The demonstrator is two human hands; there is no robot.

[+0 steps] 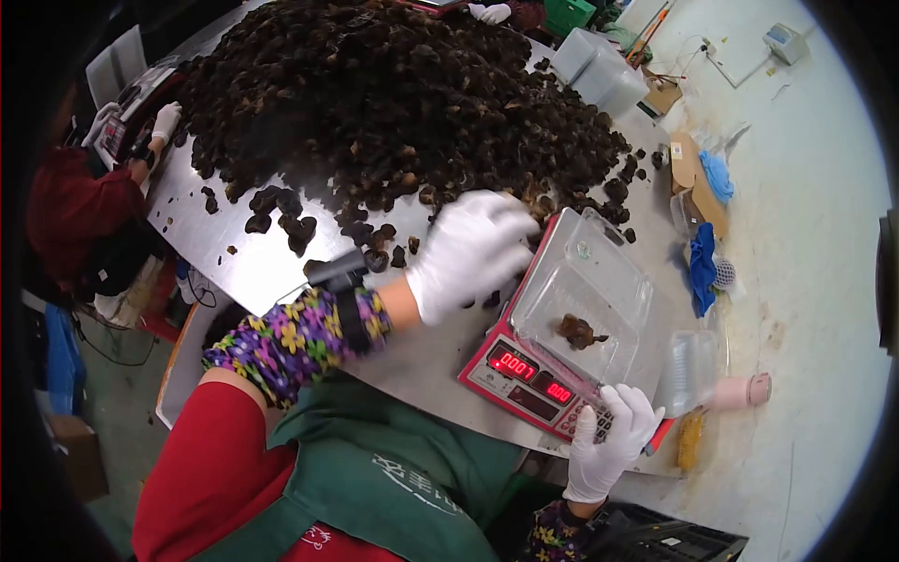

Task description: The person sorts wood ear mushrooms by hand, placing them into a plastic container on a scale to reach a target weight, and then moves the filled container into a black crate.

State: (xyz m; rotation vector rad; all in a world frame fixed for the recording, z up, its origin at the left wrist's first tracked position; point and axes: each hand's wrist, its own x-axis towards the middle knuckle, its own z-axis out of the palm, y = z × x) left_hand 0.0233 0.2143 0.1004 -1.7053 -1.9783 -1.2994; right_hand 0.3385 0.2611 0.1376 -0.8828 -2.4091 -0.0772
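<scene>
My left hand (478, 248), gloved in white and blurred by motion, hovers between the dark pile (375, 103) and the scale's left side. Its fingers are bent but apart, and nothing shows in them. A red scale (496, 370) with lit red digits reading 0.007 and 0.00 carries a clear plastic container (609, 281). One brown, wrinkled piece (578, 332) lies inside the container. My right hand (609, 445), also in a white glove, rests at the scale's lower right corner by the keypad and container edge, thumb and fingers apart.
Loose dark pieces (276, 201) and a black object (337, 270) lie on the metal table (215, 248). Stacked clear containers (599, 73) stand at the back right; another (688, 365) is right of the scale. A co-worker's gloved hands (167, 122) are at left, another person's gloved hand (493, 13) at the back.
</scene>
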